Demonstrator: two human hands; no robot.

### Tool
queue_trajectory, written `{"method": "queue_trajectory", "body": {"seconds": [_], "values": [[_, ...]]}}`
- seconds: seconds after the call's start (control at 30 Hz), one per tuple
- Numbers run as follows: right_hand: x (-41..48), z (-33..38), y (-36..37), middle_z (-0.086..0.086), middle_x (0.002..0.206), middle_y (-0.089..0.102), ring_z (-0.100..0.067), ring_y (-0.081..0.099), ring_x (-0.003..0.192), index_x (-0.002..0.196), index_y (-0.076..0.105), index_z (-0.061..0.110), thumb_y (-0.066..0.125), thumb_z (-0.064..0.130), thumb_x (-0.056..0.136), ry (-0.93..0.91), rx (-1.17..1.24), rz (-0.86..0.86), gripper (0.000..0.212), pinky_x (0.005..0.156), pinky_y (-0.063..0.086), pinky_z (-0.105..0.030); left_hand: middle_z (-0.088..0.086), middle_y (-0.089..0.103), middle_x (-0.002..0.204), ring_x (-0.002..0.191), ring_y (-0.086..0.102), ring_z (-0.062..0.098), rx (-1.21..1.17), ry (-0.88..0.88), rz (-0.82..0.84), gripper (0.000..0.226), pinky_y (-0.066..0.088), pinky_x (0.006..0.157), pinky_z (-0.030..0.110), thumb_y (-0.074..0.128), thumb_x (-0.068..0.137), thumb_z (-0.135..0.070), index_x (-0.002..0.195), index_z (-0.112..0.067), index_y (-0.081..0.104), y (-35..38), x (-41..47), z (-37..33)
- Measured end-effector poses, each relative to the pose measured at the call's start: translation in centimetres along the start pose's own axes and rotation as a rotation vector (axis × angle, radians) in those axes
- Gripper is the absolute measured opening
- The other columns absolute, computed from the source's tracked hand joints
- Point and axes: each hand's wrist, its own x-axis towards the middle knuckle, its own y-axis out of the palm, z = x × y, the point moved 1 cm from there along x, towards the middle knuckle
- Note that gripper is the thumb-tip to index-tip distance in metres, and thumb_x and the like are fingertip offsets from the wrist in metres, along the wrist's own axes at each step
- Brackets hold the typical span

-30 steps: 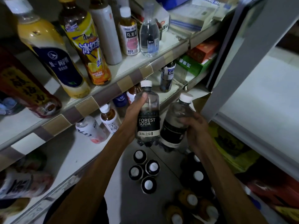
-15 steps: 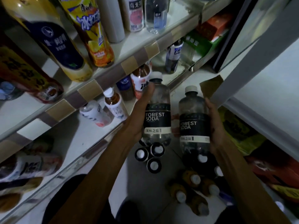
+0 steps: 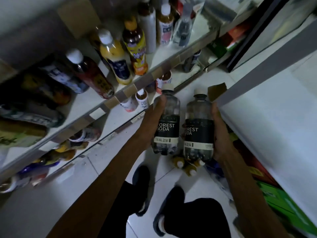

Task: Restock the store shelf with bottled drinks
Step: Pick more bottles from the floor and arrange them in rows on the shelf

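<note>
Two clear bottles with black "FOREST SODA" labels and white caps are held upright side by side in front of me. My left hand (image 3: 152,121) grips the left soda bottle (image 3: 167,124) from its left side. The right soda bottle (image 3: 199,133) is gripped by my right hand (image 3: 217,133) from its right side. Both hang over the floor, to the right of the white store shelf (image 3: 109,104). On the upper shelf board stand yellow, dark and clear drink bottles (image 3: 113,55).
Lower shelf boards hold small bottles (image 3: 141,100). Several yellow bottles (image 3: 185,164) stand on the tiled floor under my hands. A white cabinet (image 3: 267,117) rises on the right, with green and red packs (image 3: 274,193) below it. My feet (image 3: 142,188) are on the floor.
The view has risen and pulled back; the shelves now sit lower in view. Both hands have lifted their soda bottles away from the floor cluster, and the right bottle has turned upright.
</note>
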Motion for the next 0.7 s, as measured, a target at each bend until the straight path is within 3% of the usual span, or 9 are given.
{"method": "queue_trajectory", "body": {"seconds": [0.1, 0.2, 0.3, 0.4, 0.53, 0.57, 0.63, 0.7], "values": [[-4.4, 3.7, 3.7, -0.007, 0.094, 0.073, -0.020, 0.070, 0.077, 0.111, 0.067, 0.016, 0.037, 0.060, 0.091, -0.106, -0.032, 0.006, 0.056, 0.068, 0.057, -0.032, 0.013, 0.066, 0.123, 0.115, 0.061, 0.032, 0.025, 0.023, 0.014, 0.084, 0.043, 0.104, 0.056, 0.055, 0.070, -0.077, 0.126, -0.014, 0.060, 2.4, -3.8, -5.5], [-9.1, 8.2, 8.1, -0.003, 0.094, 0.073, -0.018, 0.069, 0.079, 0.108, 0.068, 0.017, 0.032, 0.052, 0.100, -0.168, -0.020, 0.014, 0.050, 0.073, 0.055, -0.031, 0.013, 0.061, 0.130, 0.122, 0.057, 0.032, 0.054, 0.090, -0.022, 0.091, 0.041, 0.106, 0.055, 0.052, 0.069, -0.082, 0.131, -0.015, 0.056, 4.5, -7.5, -11.6], [-13.4, 12.5, 12.2, -0.003, 0.101, 0.072, -0.019, 0.068, 0.088, 0.106, 0.072, 0.020, 0.049, 0.056, 0.091, -0.265, -0.044, 0.018, 0.045, 0.084, 0.054, -0.034, 0.008, 0.064, 0.126, 0.119, 0.059, 0.027, 0.100, 0.126, -0.045, 0.087, 0.041, 0.106, 0.053, 0.046, 0.070, -0.086, 0.124, -0.020, 0.062, 6.5, -11.5, -17.6], [-17.5, 16.3, 16.4, -0.006, 0.112, 0.070, -0.023, 0.066, 0.099, 0.108, 0.072, 0.021, 0.069, 0.067, 0.069, -0.359, -0.111, 0.018, 0.061, 0.095, 0.050, -0.040, 0.006, 0.068, 0.120, 0.113, 0.063, 0.024, 0.113, 0.162, -0.031, 0.066, 0.044, 0.105, 0.048, 0.038, 0.084, -0.076, 0.115, -0.026, 0.066, 8.2, -15.4, -23.7], [-22.8, 20.5, 21.6, -0.003, 0.093, 0.074, -0.018, 0.071, 0.082, 0.091, 0.078, 0.022, 0.062, 0.063, 0.070, -0.432, -0.165, 0.098, 0.048, 0.073, 0.057, -0.029, 0.009, 0.056, 0.137, 0.128, 0.052, 0.028, 0.046, 0.260, -0.019, 0.098, 0.034, 0.111, 0.052, 0.045, 0.069, -0.088, 0.137, -0.018, 0.053, 9.6, -19.9, -30.0], [-24.0, 21.4, 22.5, -0.003, 0.092, 0.074, -0.018, 0.071, 0.080, 0.093, 0.076, 0.021, 0.062, 0.061, 0.071, -0.433, -0.191, 0.124, 0.049, 0.070, 0.057, -0.029, 0.010, 0.057, 0.136, 0.127, 0.053, 0.029, 0.027, 0.290, -0.008, 0.094, 0.035, 0.111, 0.052, 0.047, 0.072, -0.086, 0.136, -0.017, 0.054, 9.9, -21.2, -31.4], [-26.4, 22.9, 24.3, -0.009, 0.102, 0.073, -0.027, 0.071, 0.090, 0.109, 0.070, 0.015, 0.074, 0.065, 0.062, -0.455, -0.289, 0.146, 0.069, 0.077, 0.057, -0.039, 0.012, 0.069, 0.114, 0.107, 0.064, 0.029, 0.011, 0.343, 0.003, 0.070, 0.046, 0.099, 0.045, 0.047, 0.085, -0.071, 0.116, -0.013, 0.067, 10.6, -23.7, -33.8], [-29.1, 24.3, 26.4, -0.016, 0.113, 0.070, -0.035, 0.068, 0.099, 0.120, 0.064, 0.011, 0.082, 0.067, 0.051, -0.498, -0.366, 0.149, 0.092, 0.084, 0.055, -0.050, 0.017, 0.071, 0.105, 0.099, 0.067, 0.034, -0.005, 0.376, 0.015, 0.064, 0.050, 0.093, 0.045, 0.047, 0.088, -0.066, 0.107, -0.010, 0.070, 11.6, -26.6, -36.2]]}}
